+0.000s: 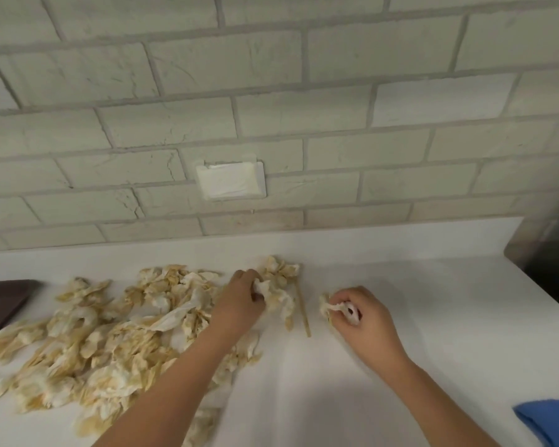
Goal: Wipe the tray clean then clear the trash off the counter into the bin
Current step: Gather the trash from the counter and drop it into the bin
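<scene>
A wide heap of crumpled, yellow-stained paper tissues (88, 343) covers the left half of the white counter (433, 301). My left hand (239, 304) grips a bunch of stained tissues (279, 285) at the heap's right end. My right hand (362, 314) is closed on a small crumpled tissue (328, 306) a little to the right. A thin wooden stick (303, 309) lies on the counter between the two hands. A dark brown tray (0, 301) shows at the left edge, partly out of frame. No bin is visible.
A blue cloth (549, 421) lies at the bottom right corner. A pale brick wall with a white taped-over socket plate (229, 180) rises behind the counter. A dark metallic object (542, 253) stands at the far right end.
</scene>
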